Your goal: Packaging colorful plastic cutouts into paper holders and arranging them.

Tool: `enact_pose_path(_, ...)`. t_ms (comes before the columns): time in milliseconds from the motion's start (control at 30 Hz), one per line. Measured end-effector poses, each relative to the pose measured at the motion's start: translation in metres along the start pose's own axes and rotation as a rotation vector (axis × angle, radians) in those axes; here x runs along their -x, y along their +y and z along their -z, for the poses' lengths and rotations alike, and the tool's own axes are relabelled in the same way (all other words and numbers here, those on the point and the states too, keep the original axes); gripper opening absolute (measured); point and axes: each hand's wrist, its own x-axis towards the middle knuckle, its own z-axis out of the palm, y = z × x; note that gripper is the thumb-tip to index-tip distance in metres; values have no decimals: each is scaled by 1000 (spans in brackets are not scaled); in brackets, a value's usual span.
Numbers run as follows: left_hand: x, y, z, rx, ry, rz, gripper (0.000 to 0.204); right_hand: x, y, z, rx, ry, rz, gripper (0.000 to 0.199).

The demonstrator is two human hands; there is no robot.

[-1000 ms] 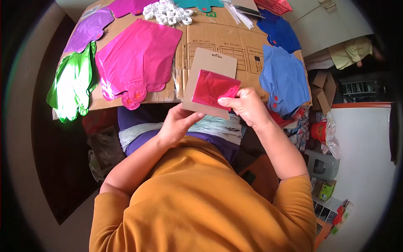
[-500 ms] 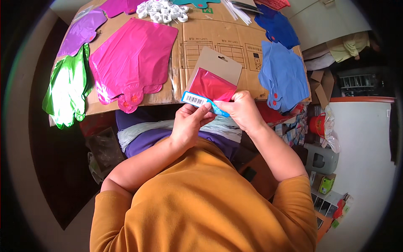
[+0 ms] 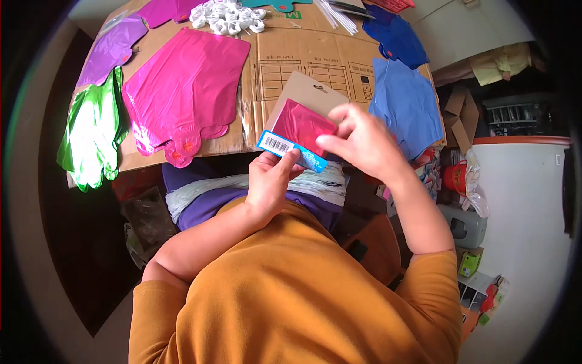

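A tan backing card with a hang hole is held up at the table's front edge. On it lies a folded piece of shiny red foil, and a blue label strip with a barcode runs along its lower edge. My left hand pinches that lower edge, thumb on top of the label. Beside the card's right edge, my right hand has its thumb and fingers apart, slightly blurred, with nothing visible between them. A fingertip is close to the red foil; I cannot tell whether it touches.
Flat foil balloons lie around the cardboard-covered table: pink, green, purple, light blue and dark blue. White ribbon coils sit at the back. A pale string bundle crosses my lap.
My right hand has let go of the blue label's right end and moved up and right, its fingers opening. My left hand keeps its pinch on the card.
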Motion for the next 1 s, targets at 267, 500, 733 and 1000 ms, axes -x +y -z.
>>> enact_pose_path(267, -2, 1, -6, 65, -29, -14, 12, -30, 16, -37, 625, -9, 911, 88)
enact_pose_path(500, 3, 9, -8, 62, -53, 168, 19, -50, 42, -46, 588, -84, 922, 93)
enact_pose_path(733, 5, 20, -10, 108, -103, 217, 22, -54, 37, -44, 584, -131, 953, 87)
enact_pose_path(1000, 0, 25, -1, 223, -115, 319, 24, -57, 40, -45, 535, -143, 984, 84)
